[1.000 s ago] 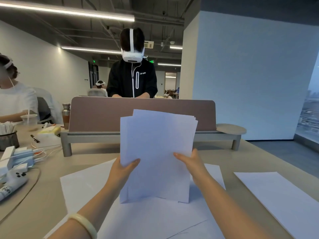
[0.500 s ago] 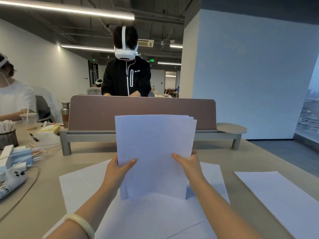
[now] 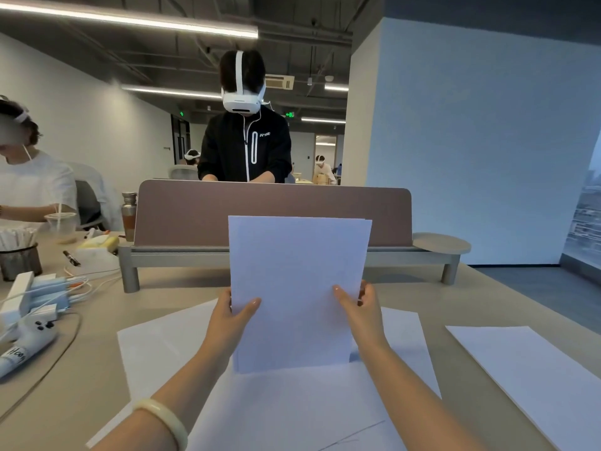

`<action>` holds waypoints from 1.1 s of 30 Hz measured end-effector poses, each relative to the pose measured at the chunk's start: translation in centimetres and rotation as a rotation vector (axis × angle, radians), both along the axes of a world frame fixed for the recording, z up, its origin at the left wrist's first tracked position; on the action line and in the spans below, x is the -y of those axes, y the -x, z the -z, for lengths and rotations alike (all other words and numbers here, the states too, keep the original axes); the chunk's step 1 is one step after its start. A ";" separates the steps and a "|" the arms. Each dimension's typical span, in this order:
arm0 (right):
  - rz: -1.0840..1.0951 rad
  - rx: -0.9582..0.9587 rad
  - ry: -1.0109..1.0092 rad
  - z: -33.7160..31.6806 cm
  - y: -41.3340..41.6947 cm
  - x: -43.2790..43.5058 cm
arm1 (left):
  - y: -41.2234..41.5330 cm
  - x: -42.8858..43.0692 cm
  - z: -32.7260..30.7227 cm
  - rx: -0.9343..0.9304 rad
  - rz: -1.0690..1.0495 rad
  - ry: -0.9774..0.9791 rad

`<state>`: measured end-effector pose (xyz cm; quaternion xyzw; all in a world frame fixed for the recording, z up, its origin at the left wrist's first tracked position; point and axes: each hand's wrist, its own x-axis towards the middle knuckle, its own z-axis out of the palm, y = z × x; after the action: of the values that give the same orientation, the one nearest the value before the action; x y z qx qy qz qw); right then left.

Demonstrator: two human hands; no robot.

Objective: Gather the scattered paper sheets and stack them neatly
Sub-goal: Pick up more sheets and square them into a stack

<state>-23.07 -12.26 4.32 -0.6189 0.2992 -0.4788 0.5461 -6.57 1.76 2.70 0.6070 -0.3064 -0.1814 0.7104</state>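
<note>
Upright stack of white paper sheets [image 3: 296,288] held mid-table, thumbs in front.
The left hand [image 3: 232,315] and right hand [image 3: 361,307] pinch its side edges. Flat white loose sheets [image 3: 162,349] lie beneath it on the beige table [image 3: 81,385], with a single white sheet [image 3: 533,379] at 3 o'clock. A brown desk divider [image 3: 260,213] stands at 12 o'clock.

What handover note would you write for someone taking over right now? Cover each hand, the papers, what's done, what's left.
Left hand: grip on the upright stack of white paper sheets, left edge.
Right hand: grip on its right edge.
Done: stack's edges nearly flush.
Left: white loose sheets lie on the beige table beneath the stack, one separate white sheet at right; add them, square up, lay down.
</note>
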 end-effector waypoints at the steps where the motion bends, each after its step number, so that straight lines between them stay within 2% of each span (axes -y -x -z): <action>1: -0.013 -0.013 0.005 0.1 -0.3 -0.1 | 0.3 0.1 0.1 0.014 0.009 0.006; 5: 0.074 -0.175 0.036 -0.2 -1.5 0.2 | 0.7 0.6 -0.6 0.059 -0.008 -0.008; 10: 0.029 -0.070 0.024 -1.0 -1.4 0.0 | 0.2 0.9 -0.9 0.103 0.024 -0.026; 15: 0.012 -0.151 -0.041 1.7 -1.7 -0.6 | 1.6 0.8 2.1 0.088 -0.041 -0.087; 22: 0.011 -0.156 -0.042 0.8 -1.7 -0.2 | 1.4 1.0 1.7 0.083 -0.039 -0.099; 27: -0.014 -0.350 -0.089 6.3 -1.2 -1.0 | 2.1 0.8 6.5 0.053 -0.075 -0.251; 33: 0.001 -0.462 -0.015 7.5 -0.9 -0.3 | 2.5 1.1 6.1 0.097 -0.131 -0.325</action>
<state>-22.18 -12.00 -3.15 -0.7076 0.4203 -0.3226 0.4675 -9.04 0.61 -3.37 0.7405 -0.2669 -0.1526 0.5976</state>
